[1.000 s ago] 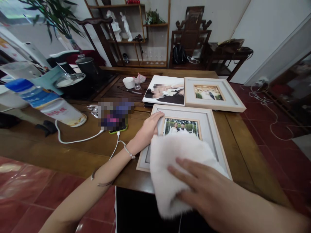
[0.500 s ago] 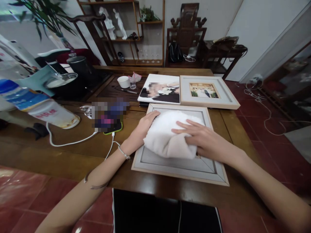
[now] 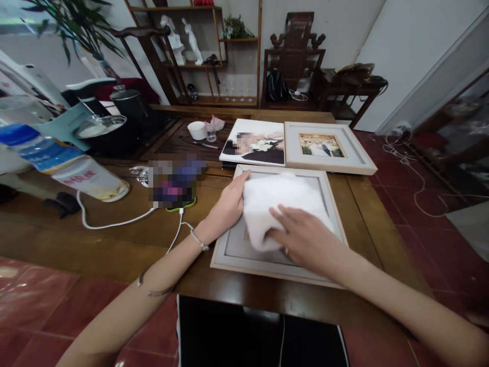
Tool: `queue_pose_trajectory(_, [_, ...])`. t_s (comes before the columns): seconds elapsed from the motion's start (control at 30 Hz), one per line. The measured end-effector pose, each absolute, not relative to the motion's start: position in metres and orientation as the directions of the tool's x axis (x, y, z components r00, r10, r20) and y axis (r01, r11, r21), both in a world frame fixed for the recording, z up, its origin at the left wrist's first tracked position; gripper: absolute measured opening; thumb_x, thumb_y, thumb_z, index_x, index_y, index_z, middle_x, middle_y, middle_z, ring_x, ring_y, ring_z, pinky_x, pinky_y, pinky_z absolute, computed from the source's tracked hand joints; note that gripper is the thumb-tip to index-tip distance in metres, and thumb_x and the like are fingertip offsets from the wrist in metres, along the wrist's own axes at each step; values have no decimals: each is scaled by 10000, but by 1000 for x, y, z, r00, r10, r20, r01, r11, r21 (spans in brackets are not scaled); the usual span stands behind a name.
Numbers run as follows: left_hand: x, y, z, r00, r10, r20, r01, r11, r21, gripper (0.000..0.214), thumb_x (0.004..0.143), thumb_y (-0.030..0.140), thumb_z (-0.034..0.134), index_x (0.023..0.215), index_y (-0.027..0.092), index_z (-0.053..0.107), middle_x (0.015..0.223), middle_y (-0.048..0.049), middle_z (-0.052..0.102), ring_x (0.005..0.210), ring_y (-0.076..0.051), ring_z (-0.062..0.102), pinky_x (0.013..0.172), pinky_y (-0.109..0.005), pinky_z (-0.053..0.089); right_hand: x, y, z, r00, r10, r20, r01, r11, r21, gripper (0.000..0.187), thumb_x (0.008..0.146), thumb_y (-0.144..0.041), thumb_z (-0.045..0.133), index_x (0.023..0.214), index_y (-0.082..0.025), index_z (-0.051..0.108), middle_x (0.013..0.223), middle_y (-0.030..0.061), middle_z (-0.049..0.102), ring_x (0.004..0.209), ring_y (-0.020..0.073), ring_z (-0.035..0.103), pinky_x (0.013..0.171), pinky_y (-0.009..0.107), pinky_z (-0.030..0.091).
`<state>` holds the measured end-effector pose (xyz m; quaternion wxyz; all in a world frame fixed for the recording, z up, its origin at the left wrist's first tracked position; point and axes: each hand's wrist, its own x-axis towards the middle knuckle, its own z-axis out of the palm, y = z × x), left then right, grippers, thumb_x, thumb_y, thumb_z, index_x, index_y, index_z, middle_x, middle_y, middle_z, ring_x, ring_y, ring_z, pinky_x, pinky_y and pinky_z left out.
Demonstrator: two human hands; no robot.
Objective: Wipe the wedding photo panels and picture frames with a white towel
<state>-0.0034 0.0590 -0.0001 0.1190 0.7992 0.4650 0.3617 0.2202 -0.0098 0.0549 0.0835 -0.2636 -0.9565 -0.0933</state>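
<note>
A light wooden picture frame (image 3: 252,266) with a pale grey inner border lies flat on the wooden table. My left hand (image 3: 229,206) grips its left edge, fingers pointing toward the far left corner. Bunched on the frame's face is a white cloth (image 3: 282,191), which hides most of the picture area. My right hand (image 3: 305,234) presses on the near side of the cloth, its fingers curled into the folds. Beyond the frame's far edge lie a white-edged photo panel (image 3: 263,155) and a second frame (image 3: 355,153) holding a small photo.
To the left, a charging phone (image 3: 181,205) trails a white cable near a bottle (image 3: 91,176) with a blue cap. A white cup (image 3: 197,130) stands farther back, beside a dark pot (image 3: 132,104). The table's near edge (image 3: 214,285) runs just below the frame.
My right hand has swept the cloth slightly right across the frame, uncovering more of its lower left. My left hand keeps to the left edge.
</note>
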Motion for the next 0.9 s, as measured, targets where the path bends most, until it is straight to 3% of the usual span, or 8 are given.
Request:
queue_pose_trajectory(0.17, [-8,60,-4,335,830,446,613,-552,566,561,850,110,453,1406,165,409,1425,-106,517,1345,-278,449,1131,-454,374,214,-63,66,-904,348,247,374,925,68,92,881,-173,538,855,-194,623,1114,224,683,1043,307,646,857,433,523])
queue_pose_trajectory(0.3, [-11,62,-5,348,829,437,607,-555,569,547,865,125,424,1411,160,403,1431,-116,508,1346,-267,449,1127,-444,377,219,-52,68,-884,426,193,417,905,-88,134,847,-173,569,951,-218,640,1176,155,676,1063,298,638,888,461,519])
queue_pose_trajectory(0.4, [-10,62,-3,350,835,424,630,-545,553,550,864,158,459,1407,102,399,1440,-170,486,1341,-276,458,1120,-443,383,226,-23,67,-865,488,116,469,869,-157,342,763,-137,627,1096,-210,634,1334,143,590,1249,315,524,1041,533,411])
queue_pose_trajectory(0.53, [-5,61,2,339,832,440,656,-544,523,500,872,115,425,1370,81,441,1404,-185,522,1314,-272,489,1114,-461,387,241,9,63,-811,582,62,577,813,-79,605,667,42,525,1225,-188,574,1469,146,459,1389,303,354,1130,562,286])
queue_pose_trajectory(0.7, [-4,62,1,355,822,445,671,-556,492,531,822,3,375,1336,74,486,1382,-179,541,1320,-251,487,1139,-447,365,249,31,57,-656,694,296,727,687,-1,679,665,102,414,1300,-114,518,1447,191,470,1351,321,413,1074,532,405])
queue_pose_trajectory(0.8, [-5,62,-1,367,827,426,664,-554,503,518,797,-15,386,1272,104,557,1393,-165,533,1341,-265,461,1141,-469,359,242,39,52,-630,648,429,730,682,42,624,719,107,388,1292,-97,526,1485,192,414,1389,335,343,1073,554,402])
queue_pose_trajectory(0.9, [-4,63,-1,382,817,432,644,-571,509,520,785,-6,400,1251,135,585,1350,-148,566,1288,-272,506,1098,-467,408,231,43,47,-771,526,359,588,804,86,601,745,123,376,1252,-140,562,1504,142,398,1419,286,286,1112,541,356])
